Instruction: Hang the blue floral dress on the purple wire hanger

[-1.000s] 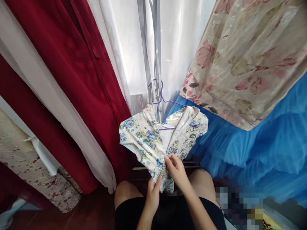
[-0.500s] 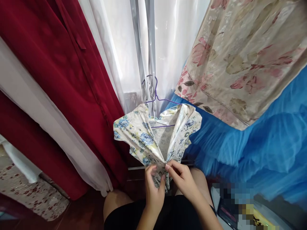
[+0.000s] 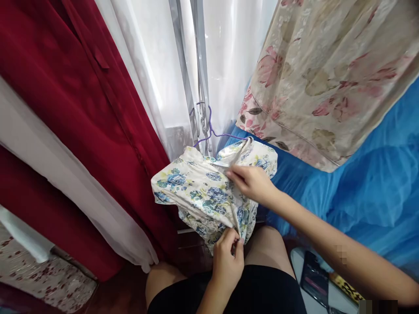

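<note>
A cream dress (image 3: 212, 194) with blue flowers and short cap sleeves hangs in front of me on a purple wire hanger (image 3: 210, 126). My right hand (image 3: 250, 181) is closed at the upper end of its front opening, just under the neckline, pinching the zipper there; the small pull is hidden by my fingers. Lower down, my left hand (image 3: 229, 250) pinches the fabric at the bottom of the zipper line. Between the two hands the opening's edges lie together, and the cloth is pulled taut with folds.
Red drapes (image 3: 98, 131) and a white sheer curtain (image 3: 150, 65) hang at left and behind. On the right are a beige floral garment (image 3: 321, 100) and blue tulle (image 3: 347, 205). A dark phone (image 3: 314, 279) lies on a pale surface by my right knee. Grey straps (image 3: 199, 56) hang above the hanger.
My right hand has moved up along the zipper from beside my left hand toward the neckline. The V-shaped opening has drawn together. My left hand has shifted slightly right and now grips the fabric.
</note>
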Demonstrator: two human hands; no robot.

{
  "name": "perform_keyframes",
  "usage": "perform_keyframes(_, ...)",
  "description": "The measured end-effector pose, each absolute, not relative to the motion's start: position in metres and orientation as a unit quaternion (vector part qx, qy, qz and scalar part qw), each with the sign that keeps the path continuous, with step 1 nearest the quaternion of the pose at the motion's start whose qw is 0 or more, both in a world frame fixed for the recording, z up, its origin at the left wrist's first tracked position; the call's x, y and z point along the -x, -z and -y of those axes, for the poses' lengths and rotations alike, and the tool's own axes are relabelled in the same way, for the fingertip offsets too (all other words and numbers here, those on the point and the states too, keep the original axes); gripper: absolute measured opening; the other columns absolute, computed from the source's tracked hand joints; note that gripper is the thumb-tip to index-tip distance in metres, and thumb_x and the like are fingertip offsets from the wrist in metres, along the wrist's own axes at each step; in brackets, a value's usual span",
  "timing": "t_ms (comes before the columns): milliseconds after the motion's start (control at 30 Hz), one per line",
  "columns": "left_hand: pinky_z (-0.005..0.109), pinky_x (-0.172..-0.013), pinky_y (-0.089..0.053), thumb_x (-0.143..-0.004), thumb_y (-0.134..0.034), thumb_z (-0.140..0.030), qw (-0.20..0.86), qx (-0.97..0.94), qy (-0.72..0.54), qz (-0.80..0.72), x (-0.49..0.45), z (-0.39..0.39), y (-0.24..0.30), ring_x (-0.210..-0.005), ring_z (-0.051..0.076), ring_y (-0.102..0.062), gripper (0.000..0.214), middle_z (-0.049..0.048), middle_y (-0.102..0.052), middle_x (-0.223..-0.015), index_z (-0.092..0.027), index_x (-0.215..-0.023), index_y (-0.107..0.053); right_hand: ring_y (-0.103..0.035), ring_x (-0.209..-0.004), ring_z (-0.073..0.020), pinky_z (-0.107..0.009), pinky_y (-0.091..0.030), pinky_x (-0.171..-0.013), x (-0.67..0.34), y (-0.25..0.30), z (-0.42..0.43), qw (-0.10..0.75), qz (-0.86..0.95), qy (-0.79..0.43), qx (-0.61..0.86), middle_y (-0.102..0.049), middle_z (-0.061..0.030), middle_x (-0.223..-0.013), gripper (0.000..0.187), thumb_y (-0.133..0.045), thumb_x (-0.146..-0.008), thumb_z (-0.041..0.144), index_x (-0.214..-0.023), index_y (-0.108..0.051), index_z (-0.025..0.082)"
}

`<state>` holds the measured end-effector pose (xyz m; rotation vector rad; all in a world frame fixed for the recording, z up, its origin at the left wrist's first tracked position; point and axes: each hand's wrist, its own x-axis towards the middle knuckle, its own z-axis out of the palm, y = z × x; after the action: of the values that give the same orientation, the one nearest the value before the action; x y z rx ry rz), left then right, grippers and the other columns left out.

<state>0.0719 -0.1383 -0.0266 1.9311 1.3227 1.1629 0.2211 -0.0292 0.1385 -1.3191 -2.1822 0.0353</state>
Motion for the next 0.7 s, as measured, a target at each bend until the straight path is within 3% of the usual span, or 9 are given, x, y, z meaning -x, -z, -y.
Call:
perform_keyframes(133, 0.025, -0.065, -0.037, -0.091, -0.051, -0.011, 0.253, -0.746, -0.397, -0.471, -0.068, 0.128, 0.032, -0.072, 0.015, -0.057, 0.015, 0.0013, -0.058, -0.080, -0.021, -0.079, -0.049, -0.047, -0.062, -0.0173, -0.030, -0.021, -0.060, -0.205, -0.190, -0.002, 0.311, 0.797, 0.059, 0.515, -0.059, -0.0037, -0.067, 0.027, -0.048, -0.099, 0.030, -0.076, -0.058, 0.019)
perform_keyframes(267, 0.026, -0.067, -0.041, -0.093, -0.052, -0.013, 0.249, -0.767, -0.368, -0.463, -0.049, 0.115, 0.043, -0.076, 0.017, -0.060, 0.015, 0.0022, -0.061, -0.082, -0.021, -0.081, -0.054, -0.041, -0.058, -0.0152, -0.030, -0.021, -0.059, -0.199, -0.198, -0.010, 0.404, 0.752, 0.027, 0.520, -0.050, -0.0003, -0.061, 0.027, -0.050, -0.097, 0.030, -0.073, -0.056, 0.019)
perform_keyframes(367, 0.027, -0.076, -0.048, -0.093, -0.060, -0.017, 0.262, -0.761, -0.416, -0.422, -0.032, 0.098, 0.024, -0.084, 0.017, -0.064, 0.004, 0.0030, -0.066, -0.089, -0.021, -0.093, -0.061, -0.041, -0.057, -0.0136, -0.028, -0.024, -0.058, -0.197, -0.178, -0.004, 0.506, 0.716, -0.098, 0.471, -0.047, 0.0019, -0.059, 0.027, -0.052, -0.095, 0.032, -0.073, -0.058, 0.018)
perform_keyframes(467, 0.027, -0.081, -0.051, -0.096, -0.059, -0.020, 0.216, -0.723, -0.529, -0.387, -0.021, 0.070, -0.029, -0.086, 0.016, -0.065, 0.021, 0.0027, -0.068, -0.093, -0.023, -0.117, -0.063, -0.037, -0.052, -0.0117, -0.027, -0.025, -0.053, -0.191, -0.157, 0.004, 0.574, 0.650, -0.284, 0.409, -0.044, 0.0045, -0.056, 0.025, -0.058, -0.092, 0.036, -0.077, -0.063, 0.017)
perform_keyframes(567, 0.027, -0.079, -0.051, -0.101, -0.052, -0.022, 0.168, -0.705, -0.587, -0.361, -0.020, 0.034, -0.093, -0.081, 0.014, -0.064, 0.036, 0.0017, -0.067, -0.091, -0.025, -0.137, -0.056, -0.035, -0.050, -0.0101, -0.026, -0.024, -0.050, -0.184, -0.146, 0.008, 0.612, 0.594, -0.383, 0.354, -0.044, 0.0058, -0.055, 0.021, -0.063, -0.088, 0.035, -0.078, -0.065, 0.017)
perform_keyframes(700, 0.027, -0.074, -0.049, -0.100, -0.055, -0.024, 0.095, -0.753, -0.547, -0.353, -0.029, 0.000, -0.148, -0.080, 0.015, -0.064, 0.014, 0.0029, -0.069, -0.092, -0.021, -0.109, -0.066, -0.034, -0.050, -0.0095, -0.025, -0.024, -0.050, -0.181, -0.140, 0.006, 0.642, 0.566, -0.405, 0.323, -0.045, 0.0059, -0.055, 0.019, -0.065, -0.087, 0.034, -0.077, -0.065, 0.017)
